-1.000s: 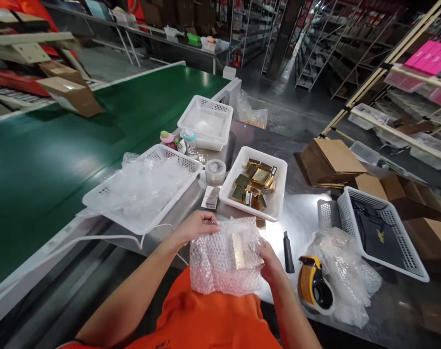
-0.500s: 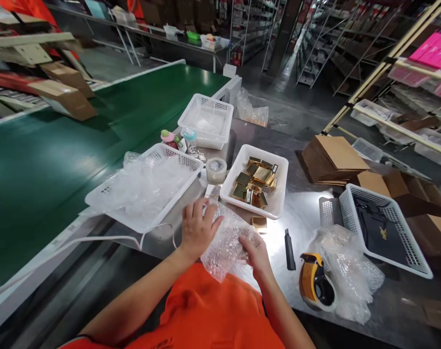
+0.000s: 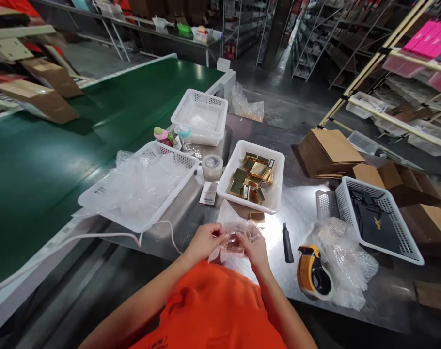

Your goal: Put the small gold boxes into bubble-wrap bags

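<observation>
Both my hands hold a small bundle of bubble wrap (image 3: 238, 234) at the near edge of the metal table (image 3: 300, 208). My left hand (image 3: 205, 241) pinches its left side with curled fingers. My right hand (image 3: 256, 246) grips its right side, fingers closed. A gold box shows faintly inside the wrap. Just beyond lies one loose gold box (image 3: 257, 216), and behind it a white tray (image 3: 238, 154) with several gold boxes (image 3: 252, 177).
A white basket (image 3: 97, 203) of clear plastic bags sits at left by the green conveyor (image 3: 42, 160). A yellow tape dispenser (image 3: 312, 274), a black knife (image 3: 286, 236), loose bubble wrap (image 3: 346, 261), a basket of black items (image 3: 382, 218), a tape roll (image 3: 212, 166) and flat cartons (image 3: 329, 152) surround my hands.
The bubble wrap sheet, wide and spread a second ago, has been rolled tightly round the gold box into a small bundle. Both hands have come closer together on it.
</observation>
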The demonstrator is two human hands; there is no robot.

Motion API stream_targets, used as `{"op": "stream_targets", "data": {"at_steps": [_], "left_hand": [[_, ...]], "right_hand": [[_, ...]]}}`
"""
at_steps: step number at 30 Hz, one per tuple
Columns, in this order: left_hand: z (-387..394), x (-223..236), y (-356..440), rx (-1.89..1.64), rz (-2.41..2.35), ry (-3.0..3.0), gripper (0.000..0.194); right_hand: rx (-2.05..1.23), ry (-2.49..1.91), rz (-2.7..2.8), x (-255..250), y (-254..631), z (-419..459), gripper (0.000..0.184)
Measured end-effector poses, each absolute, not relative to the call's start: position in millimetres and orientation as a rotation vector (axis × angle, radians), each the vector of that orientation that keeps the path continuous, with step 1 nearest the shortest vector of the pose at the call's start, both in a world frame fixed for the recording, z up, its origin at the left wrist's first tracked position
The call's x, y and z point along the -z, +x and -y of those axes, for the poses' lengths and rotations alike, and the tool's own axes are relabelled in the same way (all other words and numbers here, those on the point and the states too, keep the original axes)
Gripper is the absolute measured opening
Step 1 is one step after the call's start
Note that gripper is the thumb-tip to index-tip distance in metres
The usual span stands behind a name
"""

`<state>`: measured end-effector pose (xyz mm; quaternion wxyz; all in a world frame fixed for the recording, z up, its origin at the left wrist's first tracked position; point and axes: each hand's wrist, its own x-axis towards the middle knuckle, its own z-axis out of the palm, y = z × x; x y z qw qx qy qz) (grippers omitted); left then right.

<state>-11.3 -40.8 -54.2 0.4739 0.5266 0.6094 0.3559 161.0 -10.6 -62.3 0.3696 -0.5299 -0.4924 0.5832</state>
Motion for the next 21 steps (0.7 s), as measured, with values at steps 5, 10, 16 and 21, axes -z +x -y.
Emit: {"op": "stream_targets", "data": {"at_steps": [5,10,16,21], "left_hand": [[44,60,-11,-1.049,-1.610,1.153,0.031],[51,62,-20,-1.065,-2.133,1.571,0.024],[51,73,-36,-0.692,-2.232,1.738,0.020],[48,72,-30,-0.658,-2.226,1.565,0.027]], "right_hand": [[-1.386,-1.440,1.388,72,163,12,0.031],[-1.300,-1.521,1.468,77,167,11,0.025],[-1.389,-1.485,1.073,75,199,-6,0.041],[-1.232,-1.305,0.589,60,201,-3,0.038]]}}
